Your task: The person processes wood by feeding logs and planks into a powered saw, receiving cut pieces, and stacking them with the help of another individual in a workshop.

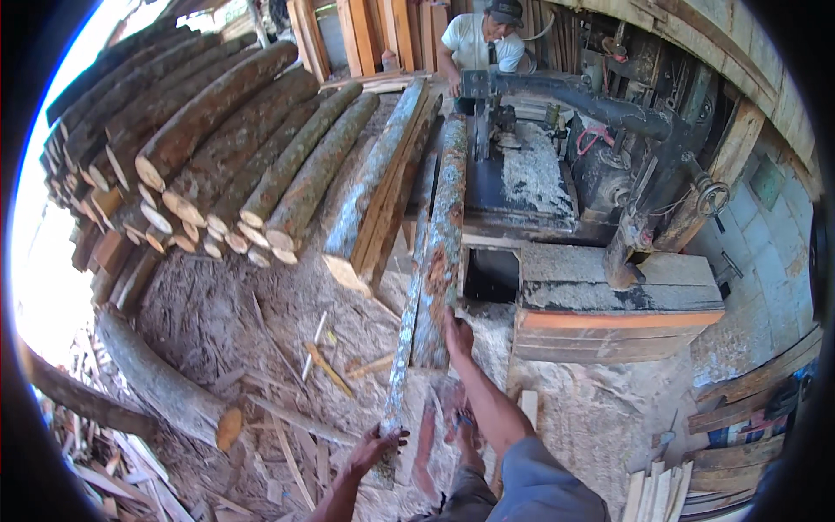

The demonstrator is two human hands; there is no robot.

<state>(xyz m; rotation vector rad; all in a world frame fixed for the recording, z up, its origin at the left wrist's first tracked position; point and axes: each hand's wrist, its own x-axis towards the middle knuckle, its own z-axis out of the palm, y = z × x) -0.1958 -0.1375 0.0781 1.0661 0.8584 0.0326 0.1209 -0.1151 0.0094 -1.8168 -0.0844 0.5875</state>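
Note:
My left hand [374, 448] is low in the middle, its fingers closed round the near end of a narrow bark-covered slab [404, 370]. This strip runs away from me along the left side of a thicker log [442, 261] with patchy grey and brown bark. My right hand [458, 337] is curled against the right side of that log near its close end; its fingertips are partly hidden. The log's far end reaches beside the sawmill machine [484, 122], where a co-worker [478, 48] in a white shirt stands.
A large stack of logs [217, 122] fills the left. Split timbers [374, 191] lie between the stack and my log. A wooden block base [617, 300] stands right, by the machine's sawdust-covered table [535, 178]. A curved log [170, 378] and scraps litter the floor.

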